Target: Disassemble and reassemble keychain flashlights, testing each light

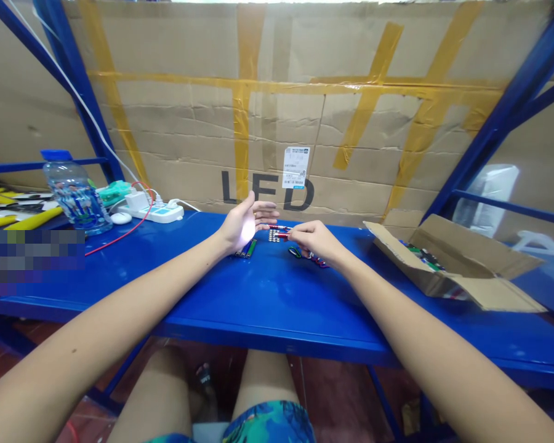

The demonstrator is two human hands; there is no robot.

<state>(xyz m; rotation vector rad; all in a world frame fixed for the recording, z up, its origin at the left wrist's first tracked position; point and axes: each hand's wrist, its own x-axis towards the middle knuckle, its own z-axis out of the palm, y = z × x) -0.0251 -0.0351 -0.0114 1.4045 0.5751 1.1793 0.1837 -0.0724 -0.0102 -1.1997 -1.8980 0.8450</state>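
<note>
My right hand (314, 239) is closed, pinching a small red tube (281, 235) that looks like a mini flashlight, its end pointed at my left palm. My left hand (248, 223) is held upright with its fingers stretched out, and a bright white glow lies on the palm. Between the hands, small round silver pieces (274, 239) sit in rows on the blue table (258, 295). Another red tube (277, 227) lies just behind them. Green and dark strips (248, 249) lie below my left hand. Several small coloured pieces (318, 261) lie partly hidden under my right hand.
An open cardboard box (471, 264) with small green and blue pieces stands at right. At left are a water bottle (76, 194), a white power strip (159, 212) and a red cable (120, 237). A large taped cardboard sheet (189, 135) stands behind, between blue frame posts.
</note>
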